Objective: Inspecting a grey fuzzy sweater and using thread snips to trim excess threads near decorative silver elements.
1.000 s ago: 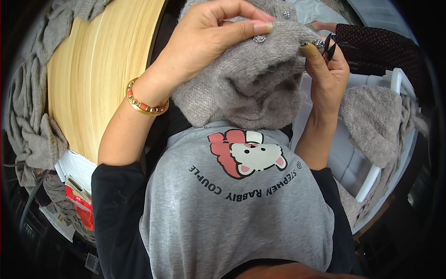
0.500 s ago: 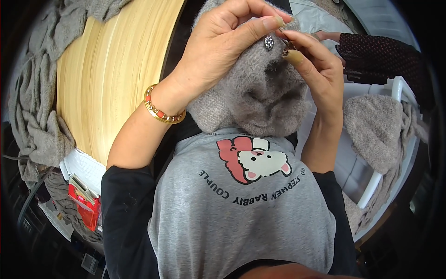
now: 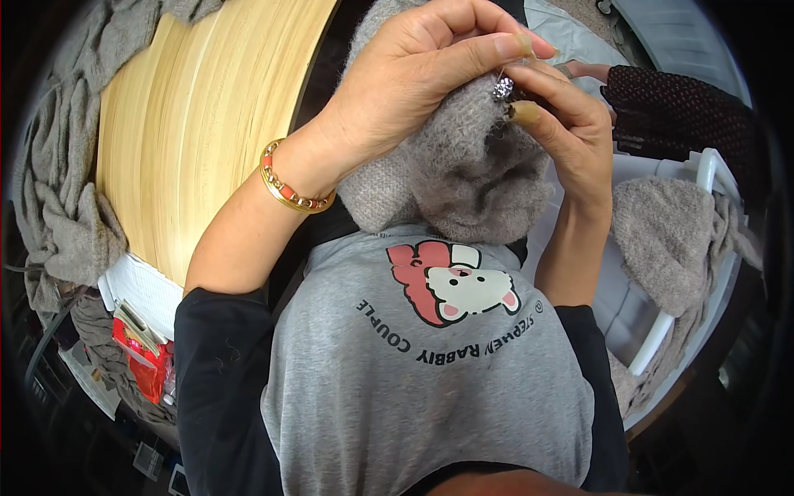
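A fuzzy grey knitted garment [image 3: 463, 178] lies bunched over my lap, its far part up between my hands. On it sits a small, sparkly, silvery button [image 3: 503, 88], with what looks like a fine thread above it. My left hand [image 3: 438, 70] arches over the garment from the left, thumb and fingers pinched together just beyond the button; what is in the pinch is too small to make out. My right hand [image 3: 571, 124] grips the knit beside the button, thumb below and forefinger above. Its thumb has a yellowish tip, and its other fingers are partly hidden.
A pale wooden tabletop [image 3: 198, 140] lies at left, with grey knitwear [image 3: 70, 178] along its edge. A red packet [image 3: 136, 360] is at lower left. On the right, a white plastic crate [image 3: 653, 343] holds more grey knitwear [image 3: 666, 240]. Another person's dark patterned sleeve [image 3: 670, 112] reaches in beyond.
Both hands have shifted slightly right, and the button has moved right and down with the knit. My left thumb remains just above my right forefinger.
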{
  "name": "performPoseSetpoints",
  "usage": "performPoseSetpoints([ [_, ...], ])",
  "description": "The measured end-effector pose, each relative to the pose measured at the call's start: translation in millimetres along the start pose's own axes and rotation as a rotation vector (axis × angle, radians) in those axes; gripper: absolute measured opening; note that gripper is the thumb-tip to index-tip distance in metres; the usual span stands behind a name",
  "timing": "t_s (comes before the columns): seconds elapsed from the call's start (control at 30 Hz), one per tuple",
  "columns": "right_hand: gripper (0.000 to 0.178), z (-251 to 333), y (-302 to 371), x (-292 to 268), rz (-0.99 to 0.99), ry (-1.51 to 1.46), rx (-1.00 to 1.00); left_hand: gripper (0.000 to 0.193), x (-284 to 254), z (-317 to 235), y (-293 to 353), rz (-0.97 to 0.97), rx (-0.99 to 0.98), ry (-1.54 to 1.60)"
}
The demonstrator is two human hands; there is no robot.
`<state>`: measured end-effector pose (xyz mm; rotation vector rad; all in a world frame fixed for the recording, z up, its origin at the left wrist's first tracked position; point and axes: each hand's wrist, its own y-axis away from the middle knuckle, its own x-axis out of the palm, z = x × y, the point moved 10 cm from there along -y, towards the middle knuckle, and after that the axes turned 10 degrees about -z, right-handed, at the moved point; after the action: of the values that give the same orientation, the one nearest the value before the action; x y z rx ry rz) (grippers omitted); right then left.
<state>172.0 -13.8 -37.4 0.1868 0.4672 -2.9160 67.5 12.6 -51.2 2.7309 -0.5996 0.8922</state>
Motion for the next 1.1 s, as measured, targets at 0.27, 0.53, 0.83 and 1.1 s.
performPoseSetpoints([
  [0.27,0.030,0,4,3,0.040,-0.033,0.041,0.019,26,-32,15,0.274,0.523,-0.412],
  [0.53,0.032,-1,7,3,0.021,-0.048,0.061,0.019,18,-20,11,0.139,0.277,-0.213],
  [0.83,0.032,0,7,4,0.017,-0.098,0.023,0.018,14,-18,8,0.134,0.273,-0.233],
  [1.1,0.027,10,5,4,0.027,0.015,-0.105,0.019,10,3,8,0.065,0.010,0.065],
])
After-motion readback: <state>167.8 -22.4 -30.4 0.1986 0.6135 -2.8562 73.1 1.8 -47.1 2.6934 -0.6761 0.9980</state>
